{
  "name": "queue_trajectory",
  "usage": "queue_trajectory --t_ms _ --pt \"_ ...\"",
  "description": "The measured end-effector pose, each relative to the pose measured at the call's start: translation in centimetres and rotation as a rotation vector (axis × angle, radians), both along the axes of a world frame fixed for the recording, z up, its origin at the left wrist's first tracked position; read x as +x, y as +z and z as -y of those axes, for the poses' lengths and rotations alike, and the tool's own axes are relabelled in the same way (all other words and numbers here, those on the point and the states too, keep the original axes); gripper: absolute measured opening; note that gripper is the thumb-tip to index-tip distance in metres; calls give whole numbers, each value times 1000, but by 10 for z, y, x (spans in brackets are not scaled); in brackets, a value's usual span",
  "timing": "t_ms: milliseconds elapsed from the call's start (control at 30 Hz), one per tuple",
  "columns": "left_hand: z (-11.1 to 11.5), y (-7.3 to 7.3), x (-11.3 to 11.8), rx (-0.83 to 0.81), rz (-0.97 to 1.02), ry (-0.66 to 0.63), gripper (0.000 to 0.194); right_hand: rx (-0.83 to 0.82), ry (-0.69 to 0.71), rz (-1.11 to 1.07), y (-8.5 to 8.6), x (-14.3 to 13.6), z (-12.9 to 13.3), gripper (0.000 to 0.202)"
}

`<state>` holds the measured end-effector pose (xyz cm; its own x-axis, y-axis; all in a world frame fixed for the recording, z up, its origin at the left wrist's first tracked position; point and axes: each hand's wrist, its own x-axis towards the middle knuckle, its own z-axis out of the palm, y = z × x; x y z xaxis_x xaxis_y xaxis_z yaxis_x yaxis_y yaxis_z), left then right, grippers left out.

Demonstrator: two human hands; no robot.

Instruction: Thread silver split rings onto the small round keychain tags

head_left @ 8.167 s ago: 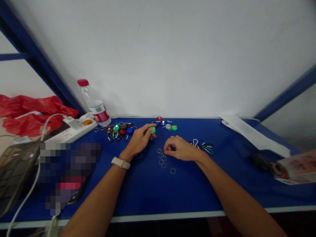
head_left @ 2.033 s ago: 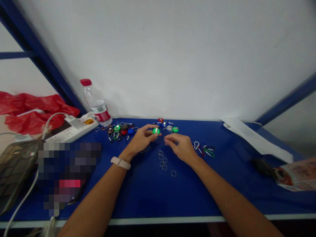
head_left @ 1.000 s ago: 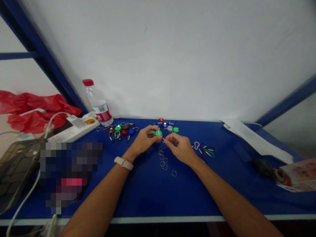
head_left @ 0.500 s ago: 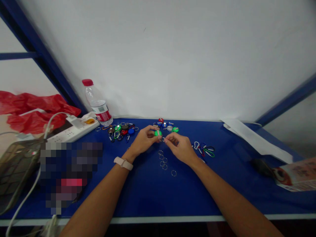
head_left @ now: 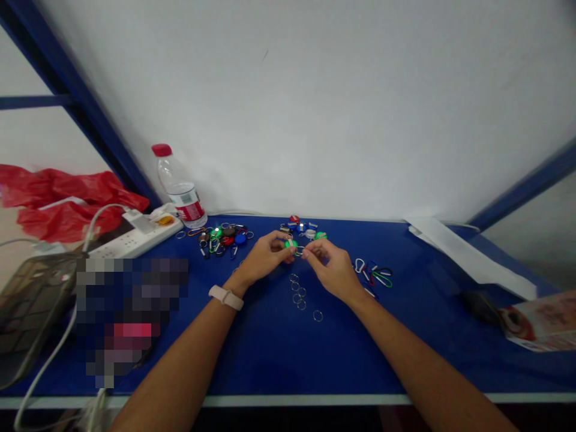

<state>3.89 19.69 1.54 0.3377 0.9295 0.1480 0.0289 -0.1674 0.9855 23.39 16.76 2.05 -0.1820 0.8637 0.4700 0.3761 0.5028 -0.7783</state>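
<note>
Between thumb and fingers, my left hand (head_left: 269, 255) grips a green round badge reel (head_left: 290, 245) above the blue table. My right hand (head_left: 330, 264) pinches a metal split ring (head_left: 300, 251) right beside the reel; whether the ring is threaded onto it I cannot tell. Below the hands lie several loose split rings (head_left: 302, 292). Behind them sits a small pile of reels in red, blue, white and green (head_left: 310, 233). Right of my right hand is a group of coloured carabiners (head_left: 381, 277). Reels with carabiners and rings attached (head_left: 228, 233) lie to the left.
A water bottle (head_left: 185, 195) with a red cap stands at the back left by a white power strip (head_left: 130, 240). A red plastic bag (head_left: 85, 201) and a dark case (head_left: 36, 306) are far left. White paper (head_left: 472, 258) and a printed leaflet (head_left: 540, 321) lie right.
The ring between my hands now shows more openly beside the green reel, as my fingers have shifted slightly. The whole view has moved a little; the other items stay put.
</note>
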Motion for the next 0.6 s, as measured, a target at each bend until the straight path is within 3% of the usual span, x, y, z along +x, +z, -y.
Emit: queue_trajectory --t_ms 333,467,600 --pt "8 10 4 15 -106 7 47 20 -3 -95 -5 1 -1 24" --pt "11 14 3 151 -184 122 35 17 -25 -105 -4 1 -1 25" --pt "16 22 3 256 -143 75 26 22 -28 -106 -6 2 -2 25"
